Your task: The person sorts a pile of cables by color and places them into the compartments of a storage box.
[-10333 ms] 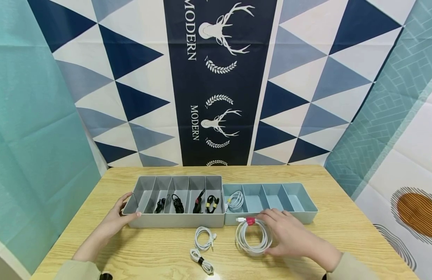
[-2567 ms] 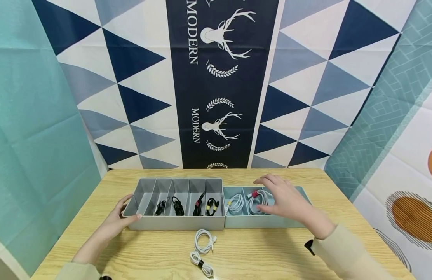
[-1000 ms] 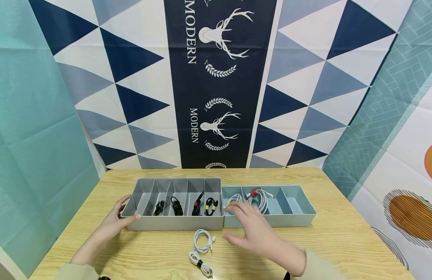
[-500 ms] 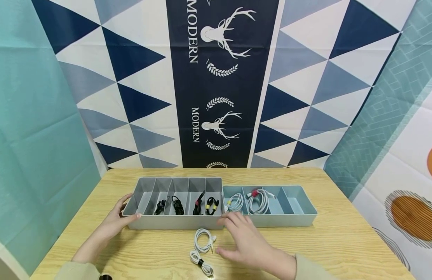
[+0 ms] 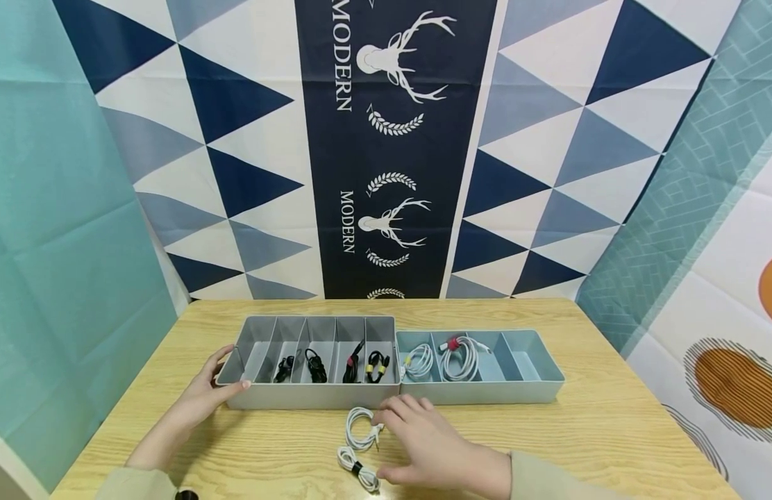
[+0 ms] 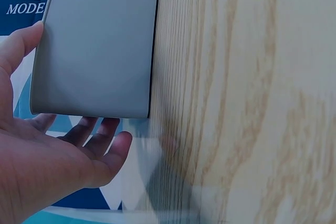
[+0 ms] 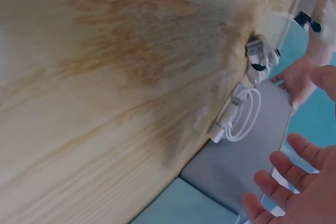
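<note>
My left hand [image 5: 205, 390] holds the left end of a grey divided box [image 5: 311, 398]. In the left wrist view its thumb touches the rim and its fingers lie along the end wall. My right hand [image 5: 426, 444] hovers with spread fingers beside two coiled white cables in front of the box. Its fingertips overlap the edge of the upper cable [image 5: 350, 429] in the head view; contact cannot be told. Below that coil lies the second white cable [image 5: 346, 457], bound with a black tie. In the right wrist view the hand's fingers [image 7: 302, 174] hold nothing.
Several bundled black cables [image 5: 316, 368] lie in separate grey compartments. A light blue divided box [image 5: 486, 394] adjoins on the right, with a yellow-tied white cable [image 5: 425, 361] and a red-tied white cable [image 5: 468, 359] in its two left compartments. Patterned cloth hangs behind the wooden table [image 5: 286, 458].
Over about ten seconds, the red-tied cable went from my right hand into the blue box's second compartment. My right hand then moved left and toward me, to the white cables. My left hand stayed put.
</note>
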Tool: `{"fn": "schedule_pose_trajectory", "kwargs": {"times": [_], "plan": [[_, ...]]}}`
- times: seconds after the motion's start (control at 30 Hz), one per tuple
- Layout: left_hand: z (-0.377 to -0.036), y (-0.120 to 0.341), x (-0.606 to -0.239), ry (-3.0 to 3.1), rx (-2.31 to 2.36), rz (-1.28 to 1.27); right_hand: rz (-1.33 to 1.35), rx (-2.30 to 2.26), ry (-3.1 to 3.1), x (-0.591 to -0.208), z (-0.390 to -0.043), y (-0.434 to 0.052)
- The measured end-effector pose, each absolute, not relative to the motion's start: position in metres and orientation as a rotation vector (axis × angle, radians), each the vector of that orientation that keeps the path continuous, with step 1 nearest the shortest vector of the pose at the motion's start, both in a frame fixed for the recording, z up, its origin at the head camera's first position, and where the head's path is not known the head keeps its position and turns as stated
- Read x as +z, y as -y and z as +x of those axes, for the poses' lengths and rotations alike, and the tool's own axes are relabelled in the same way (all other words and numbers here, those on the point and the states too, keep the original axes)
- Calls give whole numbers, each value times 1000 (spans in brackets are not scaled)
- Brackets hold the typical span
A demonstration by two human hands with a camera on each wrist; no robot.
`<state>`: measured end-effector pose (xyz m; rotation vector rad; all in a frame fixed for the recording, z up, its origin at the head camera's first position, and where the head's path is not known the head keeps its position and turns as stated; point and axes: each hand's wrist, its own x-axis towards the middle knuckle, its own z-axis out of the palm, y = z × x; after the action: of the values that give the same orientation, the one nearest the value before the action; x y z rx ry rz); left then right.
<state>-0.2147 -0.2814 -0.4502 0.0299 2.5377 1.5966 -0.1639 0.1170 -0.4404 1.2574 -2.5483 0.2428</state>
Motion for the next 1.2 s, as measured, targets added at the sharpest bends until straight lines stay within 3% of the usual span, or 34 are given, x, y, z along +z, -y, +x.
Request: {"fn": "schedule_pose_trajectory", "kwargs": {"times": [1.2], "plan": [[-214,281,-445,-2528,1584,9,1540,76,2413,-462,-176,-107]]}}
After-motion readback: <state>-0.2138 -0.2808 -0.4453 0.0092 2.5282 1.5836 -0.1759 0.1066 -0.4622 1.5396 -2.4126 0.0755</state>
